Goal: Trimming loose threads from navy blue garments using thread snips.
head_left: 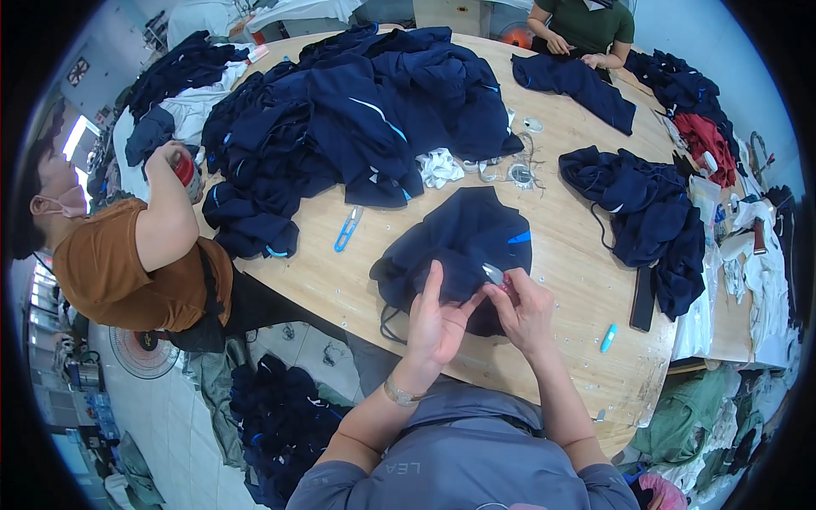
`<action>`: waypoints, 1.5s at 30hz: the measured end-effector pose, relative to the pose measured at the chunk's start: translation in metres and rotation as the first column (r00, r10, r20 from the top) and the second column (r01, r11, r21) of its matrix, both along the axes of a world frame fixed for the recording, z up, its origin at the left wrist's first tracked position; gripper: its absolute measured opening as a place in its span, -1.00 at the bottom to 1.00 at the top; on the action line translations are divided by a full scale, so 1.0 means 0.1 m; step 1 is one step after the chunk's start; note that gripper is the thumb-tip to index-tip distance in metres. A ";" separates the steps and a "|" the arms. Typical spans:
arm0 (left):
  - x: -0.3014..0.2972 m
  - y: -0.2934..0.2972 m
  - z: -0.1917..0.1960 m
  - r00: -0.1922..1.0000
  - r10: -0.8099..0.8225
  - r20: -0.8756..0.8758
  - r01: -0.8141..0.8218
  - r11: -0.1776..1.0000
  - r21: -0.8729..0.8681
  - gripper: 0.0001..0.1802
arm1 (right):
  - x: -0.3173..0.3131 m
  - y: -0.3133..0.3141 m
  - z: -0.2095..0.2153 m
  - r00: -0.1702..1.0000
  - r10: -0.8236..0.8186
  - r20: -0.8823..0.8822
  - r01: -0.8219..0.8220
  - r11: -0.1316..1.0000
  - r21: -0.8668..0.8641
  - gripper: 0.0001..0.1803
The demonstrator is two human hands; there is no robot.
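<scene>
A bunched navy garment [455,225] with a bright blue stripe lies on the wooden table in front of me. My left hand [438,327] is at its near edge, thumb raised and fingers bent around a fold of the cloth. Closed around small thread snips [500,280] with a red handle is my right hand [523,314]. The snips' metal blades point up and left over the garment, close to my left fingertips. A dark cord [389,327] hangs from the garment's left side.
A large heap of navy garments [340,110] covers the far left of the table [544,357]. Blue snips [347,229], a white scrap [439,168], a phone [643,299] and a cyan marker [609,338] lie around. One person [140,263] stands left; another [586,38] handles cloth opposite.
</scene>
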State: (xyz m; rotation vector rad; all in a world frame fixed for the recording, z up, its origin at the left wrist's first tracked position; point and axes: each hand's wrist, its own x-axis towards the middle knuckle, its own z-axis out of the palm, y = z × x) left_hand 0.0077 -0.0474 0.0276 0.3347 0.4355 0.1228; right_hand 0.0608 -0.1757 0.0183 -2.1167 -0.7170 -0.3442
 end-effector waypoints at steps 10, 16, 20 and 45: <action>-0.02 -0.02 -0.15 0.980 0.036 0.194 -0.064 0.988 0.143 -0.86 | -0.08 0.04 -0.01 0.995 0.035 -0.098 -0.030 0.998 0.051 -0.67; -0.01 -0.05 -0.13 0.977 0.069 0.200 -0.100 0.984 0.148 -0.86 | -0.07 0.04 -0.03 1.000 0.002 -0.003 -0.002 1.000 -0.024 -0.66; 0.00 -0.05 -0.13 0.978 0.084 0.190 -0.113 0.982 0.149 -0.85 | -0.06 0.05 -0.03 0.998 -0.035 0.058 0.038 0.999 -0.037 -0.66; -0.02 -0.06 -0.12 0.987 0.050 0.153 -0.058 0.997 0.048 -0.77 | -0.06 0.03 -0.02 0.992 0.000 0.128 0.006 0.999 -0.049 -0.72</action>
